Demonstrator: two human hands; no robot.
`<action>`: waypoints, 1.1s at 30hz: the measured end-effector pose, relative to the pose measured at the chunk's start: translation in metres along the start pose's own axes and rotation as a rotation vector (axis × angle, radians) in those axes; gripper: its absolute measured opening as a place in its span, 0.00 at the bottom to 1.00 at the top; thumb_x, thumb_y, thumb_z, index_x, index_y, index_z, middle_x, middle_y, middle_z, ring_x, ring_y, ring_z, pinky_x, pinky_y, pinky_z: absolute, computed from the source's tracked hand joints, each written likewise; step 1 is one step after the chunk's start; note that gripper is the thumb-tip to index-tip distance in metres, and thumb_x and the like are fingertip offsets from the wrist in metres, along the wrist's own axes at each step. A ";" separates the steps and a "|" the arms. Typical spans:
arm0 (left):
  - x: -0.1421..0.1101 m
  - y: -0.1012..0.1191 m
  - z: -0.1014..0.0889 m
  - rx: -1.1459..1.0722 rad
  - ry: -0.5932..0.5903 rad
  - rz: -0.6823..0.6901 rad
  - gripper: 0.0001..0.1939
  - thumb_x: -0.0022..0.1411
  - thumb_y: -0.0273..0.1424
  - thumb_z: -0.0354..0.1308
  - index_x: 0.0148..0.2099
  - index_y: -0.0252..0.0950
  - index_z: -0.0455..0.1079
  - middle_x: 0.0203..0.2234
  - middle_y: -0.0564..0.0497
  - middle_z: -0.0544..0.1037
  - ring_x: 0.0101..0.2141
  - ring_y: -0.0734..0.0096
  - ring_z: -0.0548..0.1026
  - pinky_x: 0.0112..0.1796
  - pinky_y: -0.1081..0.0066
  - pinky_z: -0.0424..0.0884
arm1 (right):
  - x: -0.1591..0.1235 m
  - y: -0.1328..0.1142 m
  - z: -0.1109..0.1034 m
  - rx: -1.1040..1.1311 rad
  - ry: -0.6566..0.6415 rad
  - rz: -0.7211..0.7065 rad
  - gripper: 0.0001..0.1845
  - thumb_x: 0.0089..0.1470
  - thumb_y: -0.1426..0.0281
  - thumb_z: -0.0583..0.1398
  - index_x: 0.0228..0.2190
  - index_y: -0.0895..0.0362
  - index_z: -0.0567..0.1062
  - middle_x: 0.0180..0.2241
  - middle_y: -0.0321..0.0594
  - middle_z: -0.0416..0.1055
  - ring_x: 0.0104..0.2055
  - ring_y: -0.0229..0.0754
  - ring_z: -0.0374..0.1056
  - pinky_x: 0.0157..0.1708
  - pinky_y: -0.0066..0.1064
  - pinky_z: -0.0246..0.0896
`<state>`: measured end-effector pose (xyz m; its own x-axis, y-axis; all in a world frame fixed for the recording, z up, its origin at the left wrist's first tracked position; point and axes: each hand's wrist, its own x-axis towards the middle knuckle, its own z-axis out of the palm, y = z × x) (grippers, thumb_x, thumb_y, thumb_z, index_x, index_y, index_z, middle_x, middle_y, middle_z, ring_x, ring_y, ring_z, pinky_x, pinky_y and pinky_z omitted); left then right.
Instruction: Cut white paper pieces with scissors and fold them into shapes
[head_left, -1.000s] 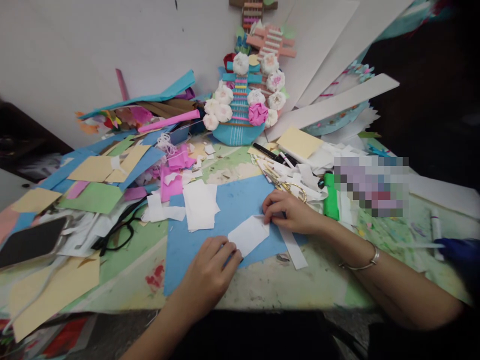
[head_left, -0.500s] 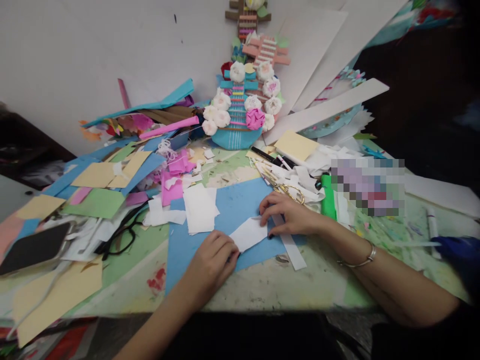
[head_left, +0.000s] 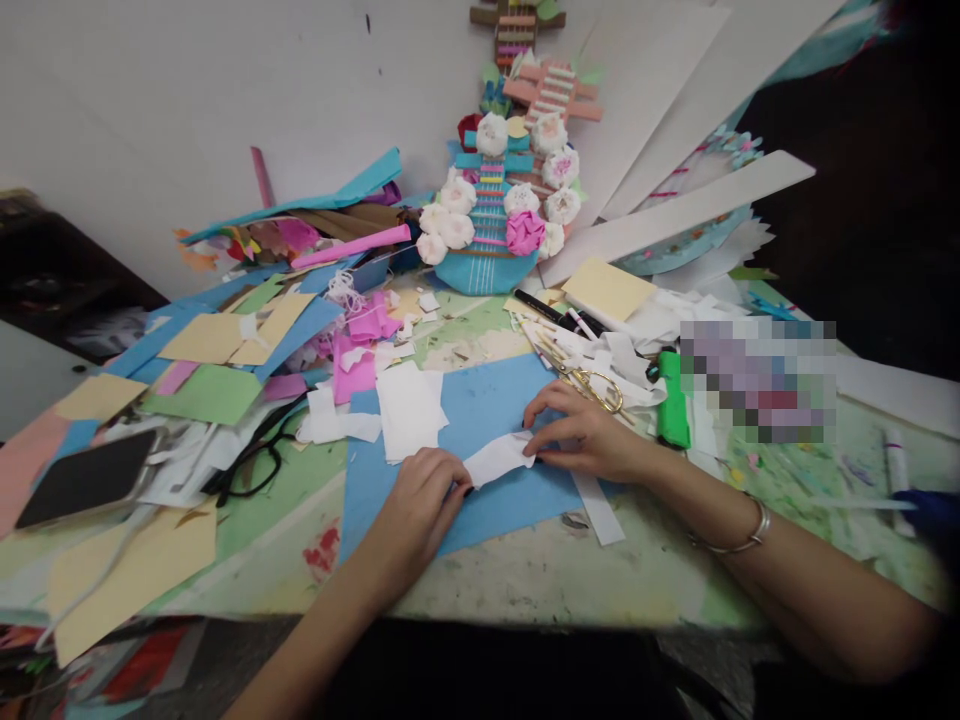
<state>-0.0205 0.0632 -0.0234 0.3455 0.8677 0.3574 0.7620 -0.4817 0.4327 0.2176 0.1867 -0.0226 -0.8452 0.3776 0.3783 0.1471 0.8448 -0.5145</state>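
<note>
A strip of white paper is stretched between my two hands, over a blue sheet. My left hand pinches its left end between thumb and fingers. At the right end, my right hand grips it between thumb and forefinger, the other fingers curled above. A stack of white paper pieces lies on the blue sheet, just beyond my left hand. Another narrow white strip sticks out from under my right hand. Gold-handled scissors rest behind that hand.
To the left are a phone, black-framed glasses and coloured paper sheets. A green object and black pens lie on the right. Blue paper lute-like crafts with flowers lean against the wall.
Both hands now pinch the white strip by its ends, and it looks narrower and curved. My right thumb has come up to the strip's end. The whole view has shifted slightly.
</note>
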 end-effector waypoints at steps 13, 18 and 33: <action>-0.032 0.031 0.016 0.205 0.259 -0.032 0.11 0.58 0.24 0.60 0.44 0.31 0.67 0.35 0.43 0.69 0.37 0.61 0.67 0.37 0.59 0.69 | -0.001 0.006 0.001 0.071 -0.039 0.057 0.08 0.56 0.70 0.60 0.33 0.53 0.81 0.29 0.40 0.66 0.35 0.41 0.60 0.34 0.32 0.58; -0.034 0.040 0.028 0.290 0.342 -0.053 0.13 0.57 0.18 0.59 0.45 0.28 0.69 0.32 0.43 0.71 0.34 0.63 0.67 0.33 0.62 0.69 | -0.002 0.008 0.002 0.116 -0.046 0.074 0.07 0.56 0.70 0.61 0.33 0.53 0.81 0.29 0.40 0.66 0.35 0.40 0.61 0.35 0.33 0.58; -0.042 0.026 0.028 0.015 0.249 -0.166 0.11 0.60 0.19 0.56 0.43 0.36 0.71 0.33 0.50 0.75 0.35 0.69 0.67 0.36 0.68 0.70 | -0.001 0.009 -0.001 0.189 -0.102 0.119 0.03 0.53 0.71 0.63 0.30 0.56 0.79 0.28 0.38 0.70 0.34 0.39 0.63 0.37 0.35 0.58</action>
<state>0.0001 0.0178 -0.0507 0.0723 0.8768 0.4754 0.8054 -0.3324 0.4907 0.2199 0.1943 -0.0265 -0.8766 0.4216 0.2318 0.1577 0.7069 -0.6895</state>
